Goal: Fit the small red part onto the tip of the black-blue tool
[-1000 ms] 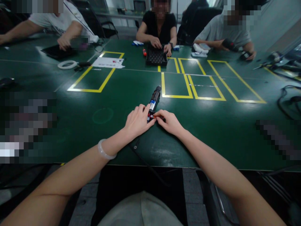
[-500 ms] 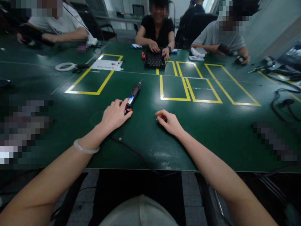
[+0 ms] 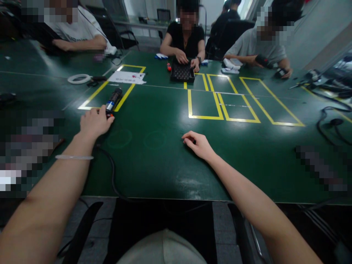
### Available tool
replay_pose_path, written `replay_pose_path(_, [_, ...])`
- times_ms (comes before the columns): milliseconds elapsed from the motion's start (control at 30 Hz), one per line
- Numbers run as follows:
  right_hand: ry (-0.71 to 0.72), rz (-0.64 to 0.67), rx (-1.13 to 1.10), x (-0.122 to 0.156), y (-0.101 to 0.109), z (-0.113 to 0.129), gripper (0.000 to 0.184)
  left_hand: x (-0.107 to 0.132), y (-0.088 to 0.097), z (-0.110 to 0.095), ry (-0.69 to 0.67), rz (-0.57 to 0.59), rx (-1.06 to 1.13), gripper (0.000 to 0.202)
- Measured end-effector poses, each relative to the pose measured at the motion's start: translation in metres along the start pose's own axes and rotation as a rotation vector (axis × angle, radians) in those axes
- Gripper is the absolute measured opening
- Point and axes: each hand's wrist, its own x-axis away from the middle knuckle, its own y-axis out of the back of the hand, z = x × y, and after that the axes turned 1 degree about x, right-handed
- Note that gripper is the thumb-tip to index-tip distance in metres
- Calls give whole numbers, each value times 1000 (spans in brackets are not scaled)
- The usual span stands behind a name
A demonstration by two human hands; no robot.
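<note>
My left hand is closed over the rear end of an electric screwdriver at the left of the green table. The tool has a dark body with a blue and silver band and a bit of red by my thumb. Its front end points away from me, over the near part of a yellow taped rectangle. A black cable runs from beneath my left wrist to the table edge. Loosely curled, my right hand rests on the table right of the middle, with nothing visible in its fingers.
Farther off lie a white paper and a white cable coil. A person across the table has their hands at a black tray. More yellow taped rectangles mark the right side, with dark cables beyond them.
My left hand has moved left with the electric screwdriver, from near the middle to the taped rectangle. The cable has shifted with it. My right hand has stayed in place.
</note>
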Motion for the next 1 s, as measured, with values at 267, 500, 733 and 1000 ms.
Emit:
replay_pose_path(267, [4, 2, 9, 0, 0, 1, 15, 16, 0, -1, -39, -212, 130, 55])
replay_pose_path(500, [6, 4, 16, -1, -1, -1, 15, 17, 2, -8, 1, -214, 73, 45])
replay_pose_path(733, [10, 7, 14, -1, -2, -2, 16, 19, 9, -14, 47, -300, 187, 48])
replay_pose_path(1000, [18, 10, 1, 0, -2, -2, 14, 44, 38, -91, -399, -5, 904, 46])
